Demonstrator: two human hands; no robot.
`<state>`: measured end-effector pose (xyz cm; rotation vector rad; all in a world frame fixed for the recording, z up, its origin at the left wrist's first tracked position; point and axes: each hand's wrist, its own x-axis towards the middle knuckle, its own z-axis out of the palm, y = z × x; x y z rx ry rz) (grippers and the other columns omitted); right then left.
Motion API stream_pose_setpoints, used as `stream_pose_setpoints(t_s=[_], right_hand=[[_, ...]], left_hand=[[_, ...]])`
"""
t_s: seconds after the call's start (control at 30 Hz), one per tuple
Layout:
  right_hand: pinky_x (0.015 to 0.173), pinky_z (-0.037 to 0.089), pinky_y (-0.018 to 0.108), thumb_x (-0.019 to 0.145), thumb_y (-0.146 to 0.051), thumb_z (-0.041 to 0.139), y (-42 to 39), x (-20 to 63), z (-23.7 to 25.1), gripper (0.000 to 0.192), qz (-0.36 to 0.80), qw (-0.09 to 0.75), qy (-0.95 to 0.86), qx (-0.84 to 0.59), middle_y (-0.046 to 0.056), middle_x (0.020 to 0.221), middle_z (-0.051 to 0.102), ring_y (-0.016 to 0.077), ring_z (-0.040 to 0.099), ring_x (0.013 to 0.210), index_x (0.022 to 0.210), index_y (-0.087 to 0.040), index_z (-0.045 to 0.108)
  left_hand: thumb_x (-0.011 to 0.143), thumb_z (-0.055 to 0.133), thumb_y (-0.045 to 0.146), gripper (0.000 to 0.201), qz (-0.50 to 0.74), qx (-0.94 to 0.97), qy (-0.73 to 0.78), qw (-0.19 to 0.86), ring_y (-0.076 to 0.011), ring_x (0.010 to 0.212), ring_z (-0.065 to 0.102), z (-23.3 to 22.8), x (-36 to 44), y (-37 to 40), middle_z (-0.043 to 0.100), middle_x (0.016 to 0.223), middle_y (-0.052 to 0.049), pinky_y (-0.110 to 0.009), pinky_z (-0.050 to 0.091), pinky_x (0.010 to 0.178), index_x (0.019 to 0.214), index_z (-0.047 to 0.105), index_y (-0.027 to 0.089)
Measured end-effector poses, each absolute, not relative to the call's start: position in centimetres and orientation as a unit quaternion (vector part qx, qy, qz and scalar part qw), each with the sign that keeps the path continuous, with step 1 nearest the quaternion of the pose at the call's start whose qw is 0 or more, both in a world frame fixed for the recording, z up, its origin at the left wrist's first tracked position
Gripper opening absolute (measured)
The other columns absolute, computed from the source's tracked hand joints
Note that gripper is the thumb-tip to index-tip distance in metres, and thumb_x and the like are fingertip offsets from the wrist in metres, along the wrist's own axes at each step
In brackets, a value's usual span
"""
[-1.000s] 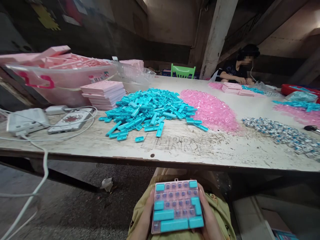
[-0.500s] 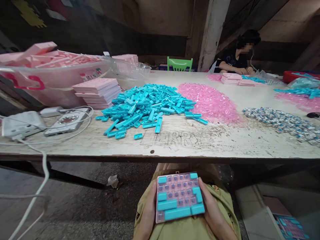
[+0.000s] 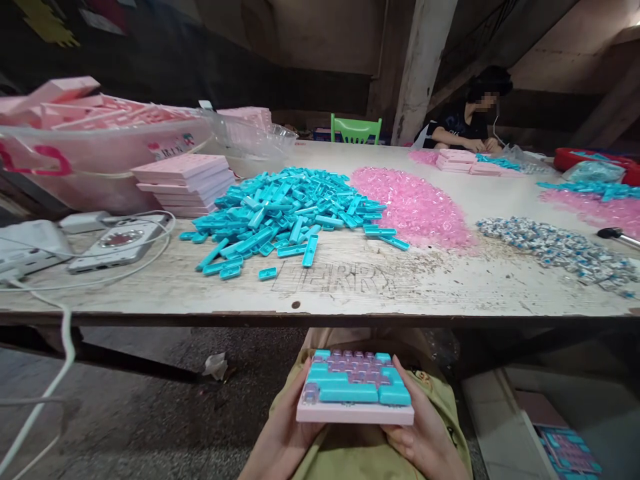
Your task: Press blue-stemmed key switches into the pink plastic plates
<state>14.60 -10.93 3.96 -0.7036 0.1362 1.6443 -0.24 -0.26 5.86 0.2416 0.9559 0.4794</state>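
"Pink keypad [image 3: 355, 392], blue and clear keys. Location?"
"Over the lap, just below the near edge of the tabletop [image 3: 450, 290]. Tilted, pink front wall showing."
"Hands?"
"Both on it. Left hand [image 3: 293, 427] grips its left side, right hand [image 3: 420, 423] its right, fingers curled underneath."
"Tabletop, quick."
"Heap of blue keycaps [image 3: 280, 213] left of centre, heap of pink clear pieces [image 3: 413, 207] touching it on the right. Small white-and-blue parts [image 3: 555, 250] farther right. Stack of pink slabs [image 3: 183, 183] at left, beside a full plastic bin [image 3: 100, 160]."
"Background?"
"Green chair [image 3: 356, 129] across the tabletop, co-worker [image 3: 463, 127] seated far right. Low right, more keypads [image 3: 570, 450] in a white container [image 3: 493, 413]."
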Motion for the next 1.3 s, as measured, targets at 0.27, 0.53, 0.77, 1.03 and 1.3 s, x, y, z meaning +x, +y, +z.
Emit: stream_pose_setpoints(t_s=[0.27,0.53,0.77,1.03,1.3], right_hand=[[0.027,0.027,0.010,0.053,-0.039,0.093,-10.9,14.9,4.1,0.038,0.696,0.641,0.045,-0.322,-0.008,0.056,0.066,-0.0007,0.035,0.029,0.076,-0.019,0.070],[0.029,0.034,0.012,0.059,-0.052,0.088,-10.5,14.9,5.1,0.039,0.715,0.627,0.062,-0.303,-0.003,0.053,0.064,0.0056,0.047,0.037,0.072,-0.019,0.073],[0.028,0.033,0.011,0.055,-0.050,0.090,-10.5,14.8,4.8,0.043,0.712,0.625,0.069,-0.314,-0.001,0.055,0.067,0.0067,0.051,0.038,0.077,-0.017,0.075],[0.032,0.035,0.012,0.062,-0.049,0.087,-10.6,14.8,5.5,0.035,0.706,0.630,0.053,-0.317,-0.003,0.059,0.067,0.0071,0.052,0.043,0.081,-0.022,0.076],[0.032,0.031,0.014,0.062,-0.054,0.085,-10.5,14.9,5.4,0.039,0.707,0.623,0.054,-0.330,-0.002,0.058,0.065,0.0072,0.048,0.043,0.076,-0.020,0.073]], left_hand=[[0.101,0.046,0.017,0.030,0.269,0.105,0.457,0.841,-0.0183,0.068,0.076,6.5,0.3,-0.3,0.077,0.075,-0.007,-0.019,0.061,0.053,0.121,0.064,0.004],[0.101,0.043,0.009,0.027,0.286,0.100,0.460,0.834,-0.0144,0.056,0.072,7.9,0.5,-0.3,0.076,0.070,-0.004,-0.017,0.060,0.049,0.120,0.062,0.005],[0.101,0.041,0.009,0.028,0.297,0.098,0.462,0.830,-0.0146,0.054,0.072,8.5,0.7,-0.3,0.075,0.067,-0.006,-0.019,0.060,0.047,0.115,0.064,0.001],[0.102,0.041,0.011,0.028,0.306,0.104,0.467,0.823,-0.0142,0.057,0.073,7.6,0.9,-0.4,0.076,0.070,-0.005,-0.017,0.061,0.049,0.114,0.066,0.008],[0.101,0.043,0.010,0.027,0.299,0.110,0.467,0.824,-0.0151,0.053,0.072,7.4,0.9,-0.2,0.074,0.063,-0.004,-0.015,0.058,0.042,0.115,0.065,0.005]])
